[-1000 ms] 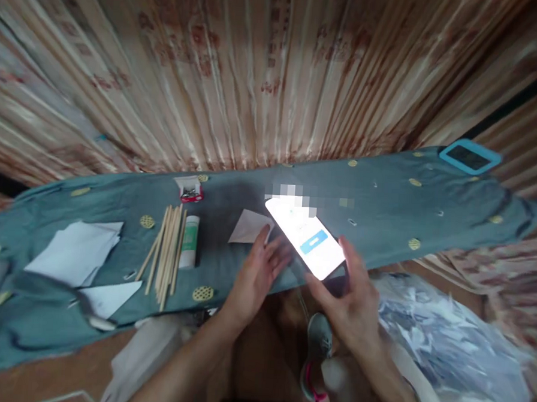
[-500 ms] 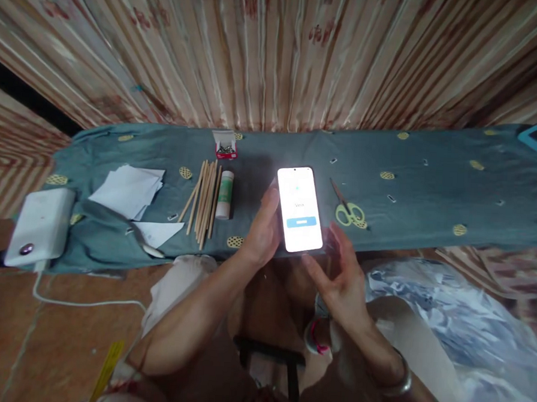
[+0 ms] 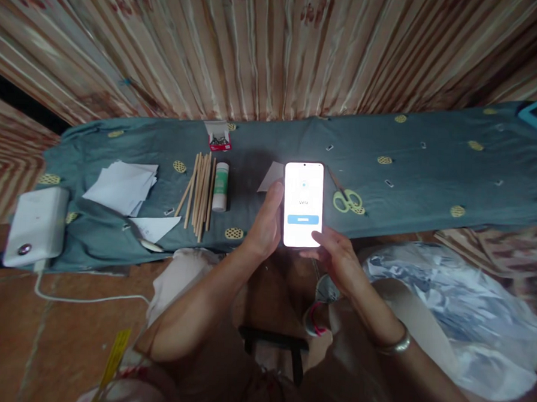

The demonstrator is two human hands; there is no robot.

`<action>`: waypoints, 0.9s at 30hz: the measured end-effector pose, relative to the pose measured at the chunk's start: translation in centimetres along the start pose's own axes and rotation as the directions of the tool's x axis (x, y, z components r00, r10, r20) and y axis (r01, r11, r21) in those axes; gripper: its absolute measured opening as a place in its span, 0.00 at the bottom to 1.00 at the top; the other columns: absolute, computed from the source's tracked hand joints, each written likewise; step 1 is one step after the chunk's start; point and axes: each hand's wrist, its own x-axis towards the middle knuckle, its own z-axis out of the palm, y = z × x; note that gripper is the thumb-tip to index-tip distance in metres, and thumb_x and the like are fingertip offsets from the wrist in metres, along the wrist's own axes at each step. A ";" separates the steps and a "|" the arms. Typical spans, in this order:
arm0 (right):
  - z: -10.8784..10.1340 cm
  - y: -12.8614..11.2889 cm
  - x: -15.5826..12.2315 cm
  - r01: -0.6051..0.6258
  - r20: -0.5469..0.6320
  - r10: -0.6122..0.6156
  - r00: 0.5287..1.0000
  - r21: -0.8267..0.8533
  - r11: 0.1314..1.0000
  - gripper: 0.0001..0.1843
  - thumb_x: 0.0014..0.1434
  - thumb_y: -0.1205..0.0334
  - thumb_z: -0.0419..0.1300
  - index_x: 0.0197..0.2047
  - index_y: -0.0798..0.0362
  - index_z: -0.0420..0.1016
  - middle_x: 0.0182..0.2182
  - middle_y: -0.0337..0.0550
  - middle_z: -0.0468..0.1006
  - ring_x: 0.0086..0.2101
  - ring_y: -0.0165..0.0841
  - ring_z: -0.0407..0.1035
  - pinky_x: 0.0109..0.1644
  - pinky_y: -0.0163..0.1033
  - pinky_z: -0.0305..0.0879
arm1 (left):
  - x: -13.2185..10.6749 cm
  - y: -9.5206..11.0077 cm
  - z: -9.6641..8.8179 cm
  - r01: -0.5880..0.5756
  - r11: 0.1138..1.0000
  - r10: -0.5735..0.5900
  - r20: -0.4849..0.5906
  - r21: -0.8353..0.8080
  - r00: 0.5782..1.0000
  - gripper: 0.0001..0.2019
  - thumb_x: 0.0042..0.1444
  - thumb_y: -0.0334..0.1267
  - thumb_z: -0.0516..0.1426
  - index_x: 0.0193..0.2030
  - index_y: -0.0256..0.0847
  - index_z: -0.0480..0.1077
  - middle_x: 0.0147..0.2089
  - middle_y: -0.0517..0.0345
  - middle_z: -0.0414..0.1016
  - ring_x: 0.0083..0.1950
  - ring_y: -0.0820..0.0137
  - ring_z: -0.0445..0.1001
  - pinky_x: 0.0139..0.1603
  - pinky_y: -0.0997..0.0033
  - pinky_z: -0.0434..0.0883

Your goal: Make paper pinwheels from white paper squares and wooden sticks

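Fingers (image 3: 275,195) of your left hand (image 3: 263,228) gripped the phone (image 3: 301,233) by its left side; your right hand (image 3: 340,256) held its lower right corner, above the cloth (image 3: 413,190). It seemed light, stiff, slippery and breakable, best held by both sides.

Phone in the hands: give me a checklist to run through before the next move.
1. Phone supported: ok; the left hand grips its left side.
2. Screen lit and facing the head camera: ok.
3. Right hand at the phone's lower right corner: ok; whether its thumb presses the glass, cannot tell.
4. Scissors clear of both hands: ok; they lie on the cloth, right of the phone.
5. Small red-and-white box closed: not ok; its flap is up.
6. Green-and-white tube tightly capped: cannot tell.
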 end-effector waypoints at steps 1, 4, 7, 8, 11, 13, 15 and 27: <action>0.0 0.0 0.1 0.006 -0.009 -0.006 1.000 -0.013 1.000 0.18 0.46 0.50 0.68 0.38 0.51 0.81 0.36 0.42 0.83 0.33 0.37 0.77 0.29 0.38 0.75 | 0.0 -0.1 0.0 0.003 1.000 -0.003 0.006 0.004 1.000 0.19 0.62 0.51 0.52 0.53 0.43 0.70 0.50 0.53 0.78 0.56 0.54 0.73 0.55 0.54 0.71; 0.0 -0.2 0.4 0.013 -0.037 -0.014 0.999 -0.044 0.999 0.18 0.46 0.48 0.68 0.36 0.51 0.81 0.34 0.42 0.83 0.32 0.36 0.76 0.26 0.35 0.73 | 0.1 -0.4 -0.1 0.012 1.000 -0.012 0.015 0.017 1.000 0.18 0.62 0.51 0.52 0.53 0.43 0.70 0.51 0.53 0.77 0.57 0.54 0.72 0.55 0.55 0.71; 0.1 -0.3 0.6 0.004 -0.050 -0.007 0.999 -0.072 0.997 0.19 0.45 0.46 0.68 0.35 0.51 0.82 0.32 0.41 0.84 0.30 0.36 0.76 0.26 0.36 0.72 | 0.1 -0.7 -0.3 -0.004 1.000 0.003 0.012 0.026 1.000 0.17 0.63 0.49 0.52 0.52 0.43 0.70 0.53 0.54 0.76 0.58 0.57 0.71 0.57 0.57 0.70; 0.1 -0.3 0.6 0.001 -0.054 -0.005 0.999 -0.083 0.997 0.19 0.45 0.45 0.68 0.35 0.51 0.82 0.32 0.41 0.84 0.30 0.36 0.76 0.26 0.36 0.72 | 0.2 -0.8 -0.4 -0.008 1.000 0.007 0.009 0.030 1.000 0.16 0.63 0.48 0.53 0.52 0.43 0.70 0.53 0.54 0.75 0.58 0.57 0.71 0.57 0.57 0.69; 0.3 -0.2 0.8 -0.003 -0.076 -0.005 0.997 -0.107 0.994 0.22 0.43 0.43 0.69 0.35 0.51 0.82 0.31 0.42 0.84 0.28 0.37 0.75 0.25 0.37 0.71 | 0.2 -1.0 -0.6 -0.008 0.999 0.008 0.004 0.038 1.000 0.17 0.62 0.49 0.54 0.53 0.43 0.69 0.55 0.54 0.74 0.59 0.58 0.70 0.58 0.58 0.68; 0.4 -0.1 0.9 -0.005 -0.096 -0.005 0.995 -0.113 0.994 0.22 0.42 0.42 0.69 0.33 0.52 0.81 0.29 0.42 0.83 0.27 0.36 0.75 0.25 0.37 0.70 | 0.2 -1.0 -0.7 -0.005 0.999 0.005 0.010 0.038 1.000 0.18 0.61 0.49 0.55 0.54 0.43 0.69 0.55 0.53 0.74 0.59 0.58 0.70 0.59 0.58 0.68; 0.6 -0.2 0.9 0.004 -0.102 -0.015 0.995 -0.113 0.994 0.22 0.41 0.42 0.70 0.31 0.52 0.80 0.27 0.41 0.83 0.25 0.35 0.73 0.24 0.37 0.69 | 0.1 -1.0 -0.7 -0.003 0.999 0.002 0.016 0.036 1.000 0.19 0.60 0.49 0.56 0.55 0.44 0.68 0.56 0.54 0.74 0.59 0.58 0.71 0.59 0.58 0.68; 0.1 -0.1 0.7 0.044 -0.017 -0.047 0.999 -0.133 0.990 0.22 0.49 0.40 0.64 0.35 0.52 0.81 0.27 0.42 0.83 0.26 0.37 0.74 0.24 0.37 0.68 | 0.0 -0.6 -0.4 -0.016 0.999 0.016 0.008 0.037 1.000 0.18 0.61 0.49 0.54 0.53 0.43 0.68 0.55 0.55 0.74 0.59 0.60 0.71 0.58 0.60 0.68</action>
